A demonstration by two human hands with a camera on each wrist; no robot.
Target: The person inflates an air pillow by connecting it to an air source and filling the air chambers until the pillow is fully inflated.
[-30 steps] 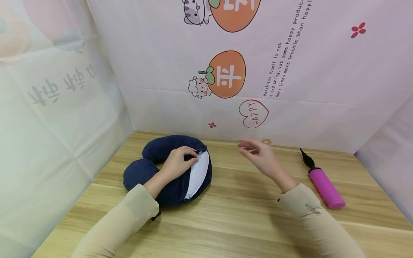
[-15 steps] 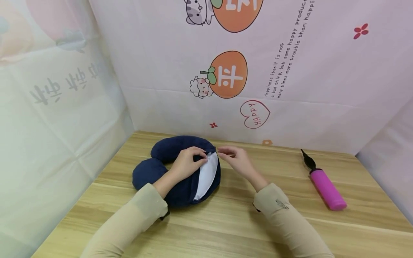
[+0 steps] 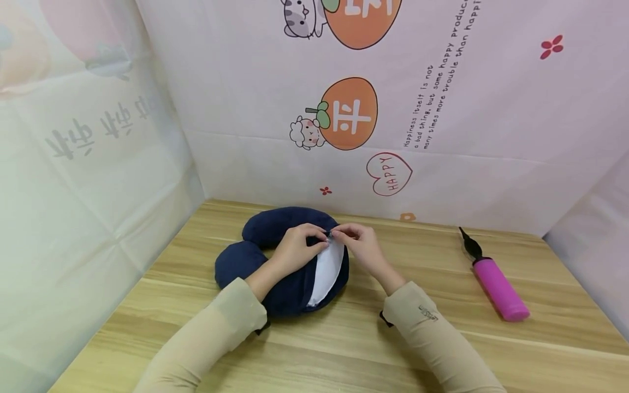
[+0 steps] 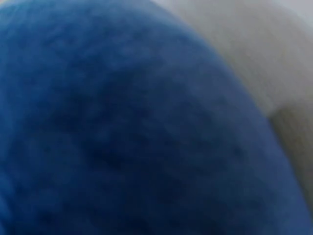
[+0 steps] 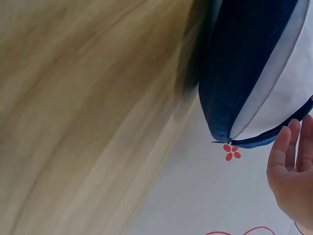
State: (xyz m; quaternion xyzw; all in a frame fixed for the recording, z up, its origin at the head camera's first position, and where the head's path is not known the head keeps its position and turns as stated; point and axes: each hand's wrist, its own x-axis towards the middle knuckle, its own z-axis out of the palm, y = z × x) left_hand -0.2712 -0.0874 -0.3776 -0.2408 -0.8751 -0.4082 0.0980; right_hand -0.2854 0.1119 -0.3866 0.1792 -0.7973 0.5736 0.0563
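Observation:
A navy, plush, U-shaped neck pillow (image 3: 275, 224) lies on the table, its curved side slit open along a zip to show a white inside (image 3: 326, 273). My left hand (image 3: 300, 248) lies over the pillow and pinches the slit's edge near its far end. Close beside it, the fingertips of my right hand (image 3: 361, 248) pinch the same corner of the cover. The right wrist view has the right hand (image 5: 293, 171) at the cover's navy edge, by the white inside (image 5: 279, 83). Blue fabric (image 4: 122, 127) fills most of the left wrist view, hiding the left fingers.
A pink hand pump (image 3: 501, 289) with a black nozzle lies on the right side of the wooden table (image 3: 344, 360). Behind stands a white printed cloth wall (image 3: 255, 109), close to the table's far edge. Another cloth (image 3: 98, 207) hangs along the left.
My right hand has moved left from above the table and now meets the cover's corner. The neck pillow has shifted to the right along with my left hand.

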